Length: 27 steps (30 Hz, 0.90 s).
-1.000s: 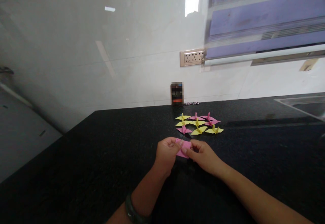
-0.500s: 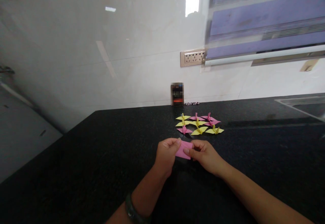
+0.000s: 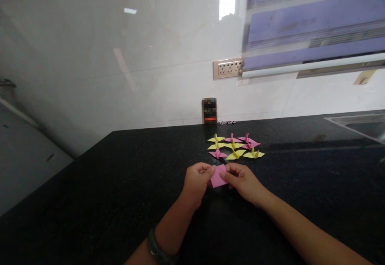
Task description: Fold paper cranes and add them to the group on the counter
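Note:
A small pink square of paper (image 3: 218, 179) is held between both hands, above the black countertop. My left hand (image 3: 197, 181) pinches its left side, thumb on top and fingers curled beneath. On the right side, my right hand (image 3: 244, 181) grips it with the thumb lying on its face. The hidden fingers leave the paper's underside out of sight. Just beyond the hands stand several folded paper cranes in rows, among them a yellow crane (image 3: 236, 154) and a pink crane (image 3: 218, 154).
The black countertop (image 3: 105, 185) runs back to a pale tiled wall. Against that wall stands a dark box (image 3: 209, 112), its surface blurred, beside a beaded string (image 3: 227, 122). A sink (image 3: 361, 124) lies at the right. A wall socket (image 3: 229, 69) is above.
The pink paper has turned slightly between my hands, its right side now higher. Both hands keep their grip and have barely moved. The cranes stay where they were.

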Tool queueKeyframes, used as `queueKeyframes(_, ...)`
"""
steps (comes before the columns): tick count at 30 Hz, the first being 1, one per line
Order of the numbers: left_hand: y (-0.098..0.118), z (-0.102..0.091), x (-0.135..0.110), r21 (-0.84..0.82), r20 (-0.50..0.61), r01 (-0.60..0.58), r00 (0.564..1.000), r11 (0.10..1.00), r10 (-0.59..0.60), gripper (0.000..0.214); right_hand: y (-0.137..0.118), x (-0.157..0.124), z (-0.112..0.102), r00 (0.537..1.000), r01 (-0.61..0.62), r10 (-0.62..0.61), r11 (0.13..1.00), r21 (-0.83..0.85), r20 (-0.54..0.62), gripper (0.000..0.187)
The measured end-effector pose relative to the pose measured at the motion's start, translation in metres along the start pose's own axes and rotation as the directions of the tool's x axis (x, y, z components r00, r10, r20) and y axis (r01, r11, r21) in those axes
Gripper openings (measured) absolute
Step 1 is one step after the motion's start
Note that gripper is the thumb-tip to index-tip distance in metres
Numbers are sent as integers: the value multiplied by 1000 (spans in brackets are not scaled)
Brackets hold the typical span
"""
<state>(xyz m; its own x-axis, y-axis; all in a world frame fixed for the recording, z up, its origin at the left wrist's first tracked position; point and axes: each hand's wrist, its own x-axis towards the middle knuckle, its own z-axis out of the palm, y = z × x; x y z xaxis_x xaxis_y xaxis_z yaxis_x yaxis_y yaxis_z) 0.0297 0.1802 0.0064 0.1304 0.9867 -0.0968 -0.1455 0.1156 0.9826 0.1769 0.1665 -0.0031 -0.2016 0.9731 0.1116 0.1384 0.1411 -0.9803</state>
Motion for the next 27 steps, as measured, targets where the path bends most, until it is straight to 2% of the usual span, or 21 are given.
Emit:
queueKeyframes(4,1,1,-1,73,-15,14,1000,997,-13,23,2,1,-1,998,8,-10,1000,-19,-60,25)
queueKeyframes(7,0,2,-2,152,16,9,1000,988,-11,20,4,1,-2,994,39,-52,989,-142,-91,24)
queueKeyframes(10,-1,1,-1,209,49,-14,999,978,4,18,3,1,-4,994,66,-85,967,-245,-71,23)
queueKeyframes(14,-1,2,-1,258,67,-14,998,966,-3,17,2,2,-6,995,45,-65,973,-226,-79,23)
queueKeyframes(18,0,5,-5,289,130,-27,992,957,-11,19,0,2,-6,983,87,-130,952,-294,-129,21)
queueKeyframes(22,-4,3,-5,292,197,-90,980,952,32,24,-4,0,-5,979,145,-189,906,-397,-76,20)
queueKeyframes(27,-7,-1,-2,293,182,-140,979,946,88,22,-7,-1,-3,982,146,-180,913,-380,-54,22)
